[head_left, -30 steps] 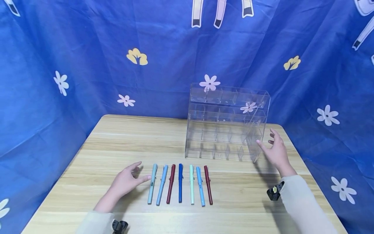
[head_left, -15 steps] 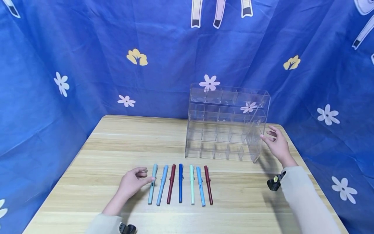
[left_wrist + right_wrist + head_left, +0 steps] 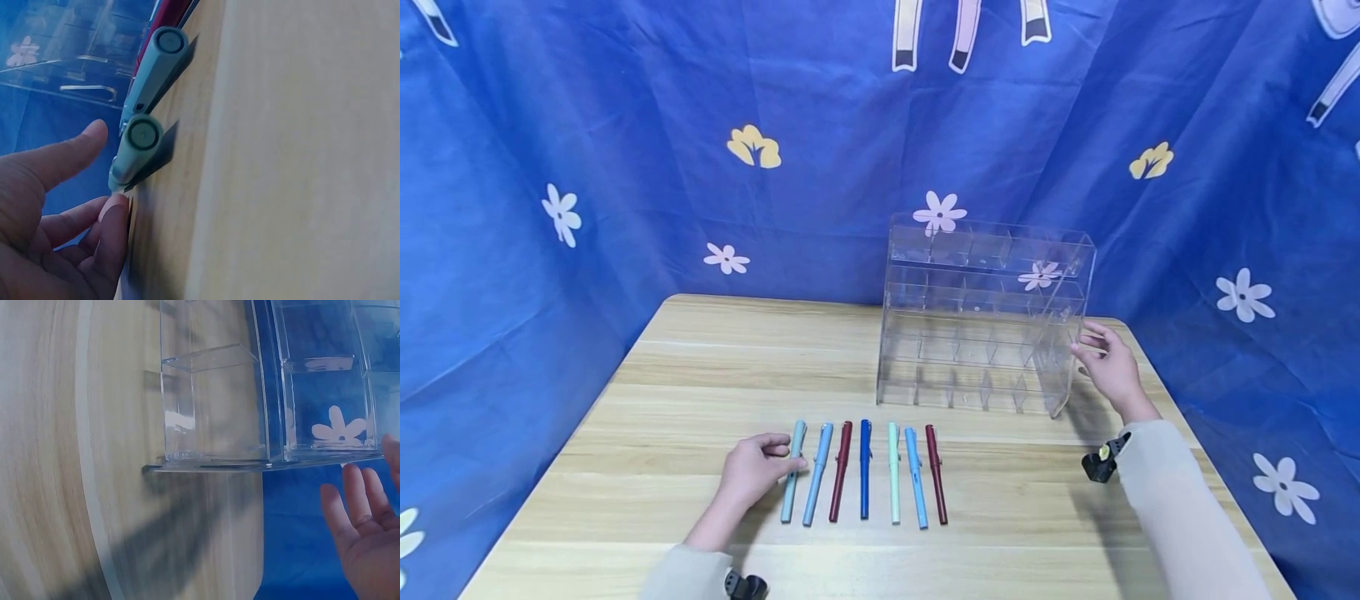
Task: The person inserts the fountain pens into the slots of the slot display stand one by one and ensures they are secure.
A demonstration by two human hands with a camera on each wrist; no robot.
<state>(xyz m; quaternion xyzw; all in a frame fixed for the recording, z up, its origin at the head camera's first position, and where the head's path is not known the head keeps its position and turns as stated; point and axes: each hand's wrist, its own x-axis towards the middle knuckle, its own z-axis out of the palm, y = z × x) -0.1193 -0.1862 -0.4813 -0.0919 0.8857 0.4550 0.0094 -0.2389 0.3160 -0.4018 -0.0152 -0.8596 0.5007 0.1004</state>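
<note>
Several capped pens lie in a row on the wooden table. My left hand (image 3: 748,471) is at the leftmost pen, a grey-green one (image 3: 791,492), its thumb reaching over it in the head view. The left wrist view shows the fingertips right at that pen's side, with the thumb (image 3: 87,142) apart from it. A clear acrylic rack (image 3: 1051,367) with divided tiers stands at the back right. Beside its right side panel (image 3: 212,467) is my right hand (image 3: 1112,371), fingers extended and loosely bent, fingertips close to the panel's edge.
To the right of the grey-green pen lie a light blue pen (image 3: 817,475), a dark red pen (image 3: 840,471), a dark blue pen (image 3: 864,471) and more pens. A blue patterned curtain (image 3: 820,208) surrounds the table (image 3: 737,350) at the back and sides.
My left hand has moved right to the leftmost pen, its fingers bending more. My right hand has come nearer the rack's right side. Pens and rack stay put.
</note>
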